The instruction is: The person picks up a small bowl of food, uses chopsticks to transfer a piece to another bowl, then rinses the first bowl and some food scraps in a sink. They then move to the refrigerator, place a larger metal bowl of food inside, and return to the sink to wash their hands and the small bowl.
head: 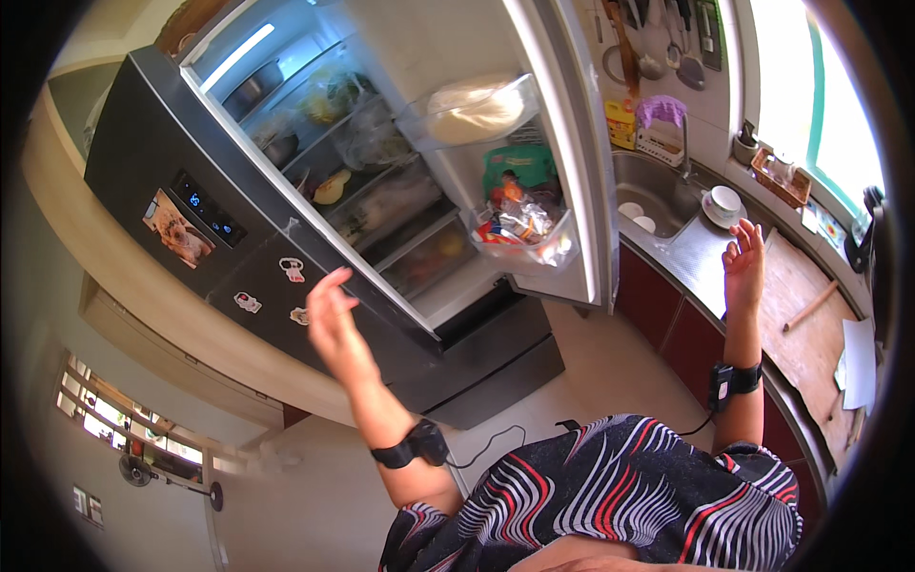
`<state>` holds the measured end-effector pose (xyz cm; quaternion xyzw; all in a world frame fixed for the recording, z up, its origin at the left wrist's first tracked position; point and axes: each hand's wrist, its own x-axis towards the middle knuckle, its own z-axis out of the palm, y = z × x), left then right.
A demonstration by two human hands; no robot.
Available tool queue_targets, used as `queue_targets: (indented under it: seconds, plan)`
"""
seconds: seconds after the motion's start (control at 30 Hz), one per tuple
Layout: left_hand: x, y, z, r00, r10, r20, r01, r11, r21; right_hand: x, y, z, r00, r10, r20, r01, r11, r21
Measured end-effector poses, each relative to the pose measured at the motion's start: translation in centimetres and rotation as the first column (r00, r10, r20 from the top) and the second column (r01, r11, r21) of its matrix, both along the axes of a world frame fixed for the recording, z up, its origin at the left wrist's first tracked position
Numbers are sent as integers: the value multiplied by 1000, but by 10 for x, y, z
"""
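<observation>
My left hand (334, 318) is raised in front of the dark refrigerator's closed door (268, 236), its fingers apart and nothing in it. The refrigerator's other door (604, 179) stands open, with a large pale item (475, 111) in its upper bin and wrapped packets (525, 218) in the lower one. Inside, a metal pot (254, 89), plastic bags (332, 96) and a yellowish pear-shaped item (332, 187) lie on the shelves. My right hand (745, 264) is held up near the counter, empty, fingers loosely curled, close to a stacked cup and saucer (723, 204).
At the right are a steel sink (647, 182) with white dishes in it, a wooden board (793, 286) with a rolling pin (811, 306), and a wicker basket (779, 179) on the sill. Utensils hang on the wall. A beige ledge (214, 336) curves along the left.
</observation>
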<state>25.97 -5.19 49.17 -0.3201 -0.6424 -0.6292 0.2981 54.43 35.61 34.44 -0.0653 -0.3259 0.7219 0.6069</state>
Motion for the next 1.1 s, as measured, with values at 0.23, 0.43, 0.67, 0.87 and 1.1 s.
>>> queue_targets:
  seconds: [0.23,0.43,0.67,0.87,1.1]
  plan:
    - [84,211,-2,447,-866,223,892,416,-175,58,25,-49,995,-101,-6,99,990,-98]
    - [92,381,-49,491,-803,338,851,525,13,134,27,-82,984,-180,9,179,977,-117]
    - [75,420,-81,764,-551,335,570,820,48,185,31,-108,946,-304,114,320,933,-163]
    - [75,344,-88,603,-718,346,730,673,124,167,40,-82,949,-293,117,313,922,-227]
    - [77,194,-89,787,-558,263,579,815,-7,136,64,-91,967,-191,171,226,950,-215]
